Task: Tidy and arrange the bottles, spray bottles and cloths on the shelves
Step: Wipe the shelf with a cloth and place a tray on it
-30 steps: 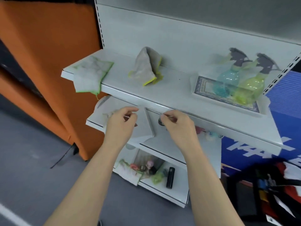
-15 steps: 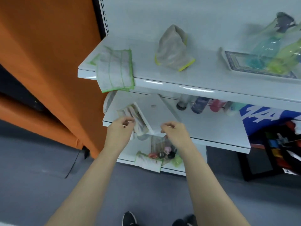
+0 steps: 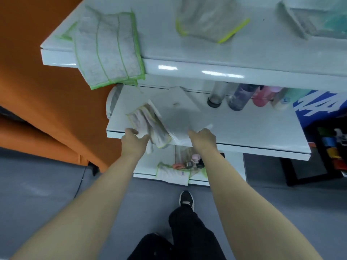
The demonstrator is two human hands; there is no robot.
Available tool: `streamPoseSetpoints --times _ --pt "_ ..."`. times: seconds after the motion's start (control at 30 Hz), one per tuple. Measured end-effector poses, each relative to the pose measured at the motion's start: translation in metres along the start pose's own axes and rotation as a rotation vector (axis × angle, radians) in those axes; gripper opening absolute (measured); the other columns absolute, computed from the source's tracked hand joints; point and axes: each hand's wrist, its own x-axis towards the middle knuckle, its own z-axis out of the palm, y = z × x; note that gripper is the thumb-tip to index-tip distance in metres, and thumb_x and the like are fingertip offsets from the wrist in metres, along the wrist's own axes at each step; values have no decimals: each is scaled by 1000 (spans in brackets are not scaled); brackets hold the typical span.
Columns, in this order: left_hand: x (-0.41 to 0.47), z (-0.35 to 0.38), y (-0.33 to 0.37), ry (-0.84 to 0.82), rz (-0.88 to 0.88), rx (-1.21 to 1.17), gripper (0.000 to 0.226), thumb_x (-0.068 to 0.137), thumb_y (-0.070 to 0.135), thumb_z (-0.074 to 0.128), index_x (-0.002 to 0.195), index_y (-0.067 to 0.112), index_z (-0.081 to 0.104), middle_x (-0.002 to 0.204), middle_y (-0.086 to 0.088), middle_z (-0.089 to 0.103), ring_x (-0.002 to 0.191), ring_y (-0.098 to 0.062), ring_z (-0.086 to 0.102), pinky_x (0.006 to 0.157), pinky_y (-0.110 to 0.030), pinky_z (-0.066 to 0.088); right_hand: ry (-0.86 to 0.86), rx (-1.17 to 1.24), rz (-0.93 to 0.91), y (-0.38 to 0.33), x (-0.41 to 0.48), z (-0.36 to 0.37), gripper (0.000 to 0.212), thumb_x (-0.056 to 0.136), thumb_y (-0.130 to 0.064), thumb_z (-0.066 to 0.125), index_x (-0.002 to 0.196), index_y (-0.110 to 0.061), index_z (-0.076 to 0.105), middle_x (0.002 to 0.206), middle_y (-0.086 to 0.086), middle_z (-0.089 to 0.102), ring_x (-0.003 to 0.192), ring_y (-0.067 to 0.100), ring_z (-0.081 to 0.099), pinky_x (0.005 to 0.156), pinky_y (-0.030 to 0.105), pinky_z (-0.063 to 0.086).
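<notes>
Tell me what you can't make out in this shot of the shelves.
Head view only:
- Bottles: upper parts hidden under the top shelf.
- Yellow-edged cloth and tray: cut off by the frame's top edge, blurred.
- Bottom-shelf clutter: small, partly behind the middle shelf and right forearm.
- Left hand and right hand: grip unclear, fingertips hidden behind the hands.

White shelving (image 3: pixel 206 72) stands on grey floor (image 3: pixel 37 184) beside an orange panel (image 3: pixel 37 91).

The tray (image 3: pixel 298 23) at far right is cut off by the picture's edges. The bottles (image 3: pixel 240 97) are half hidden under the top shelf (image 3: pixel 187 66). The small items (image 3: pixel 195 158) on the bottom shelf (image 3: pixel 146 166) cannot be told.
</notes>
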Motion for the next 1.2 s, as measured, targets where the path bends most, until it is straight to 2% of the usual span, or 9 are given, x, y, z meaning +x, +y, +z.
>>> streamPoseSetpoints --times 0.2,0.3,0.4,0.63,0.73,0.87,1.0,1.1,1.2 --pt "68 46 -37 -56 -347 -351 80 74 48 72 130 -5 47 112 -20 61 94 -34 60 67 -38 45 39 323 225 21 62 49 49 75 -54 46 99 -12 55 83 7 57 82 33 64 77 41 51" --pt "77 63 -49 -139 -336 -342 57 74 29 60 110 -16 56 72 -18 59 64 -28 51 52 -28 37 -34 538 326 28 76 67 39 81 -47 50 94 -11 53 68 6 47 68 26 55 78 41 51" --pt "84 74 -62 -119 -325 -377 52 60 21 59 97 -15 57 68 -15 55 65 -24 44 56 -33 34 -40 758 389 35 77 78 15 95 -26 55 96 -11 57 98 11 66 104 35 68 103 53 46" --pt "80 73 -63 10 -414 -697 35 64 25 70 82 14 42 81 -14 52 71 -25 47 61 -36 37 12 776 413 32 85 79 22 89 -14 65 109 -9 56 97 11 68 108 33 68 91 44 57" --pt "71 66 -54 -8 -483 -882 11 74 17 59 78 7 53 74 -13 54 67 -23 45 58 -31 39 75 895 398 28 86 78 49 83 -16 76 125 -8 53 109 10 66 93 28 70 60 30 60" --pt "66 60 -48 -41 -565 -1125 22 82 0 43 90 7 62 91 -9 66 78 -24 61 85 -30 54 211 899 395 25 77 77 52 72 -30 85 109 -7 57 75 5 65 61 22 61 62 32 49" --pt "58 49 -38 -121 -638 -1114 43 74 -3 38 109 8 60 111 -12 65 98 -30 63 103 -39 48 102 1056 404 16 70 71 21 83 -20 77 83 -10 58 62 2 57 48 14 48 49 25 38" --pt "52 42 -27 -169 -616 -1072 44 75 -1 37 111 8 61 102 -12 67 91 -30 66 99 -41 51 -22 1211 401 7 66 68 12 88 -16 72 87 -11 62 73 4 56 53 14 49 52 23 39" --pt "50 36 -14 -175 -587 -1074 26 81 0 37 88 8 61 74 -9 62 63 -23 63 84 -32 54 -110 1313 403 -1 61 63 18 89 -18 73 103 -10 65 81 5 60 63 17 52 52 24 42"
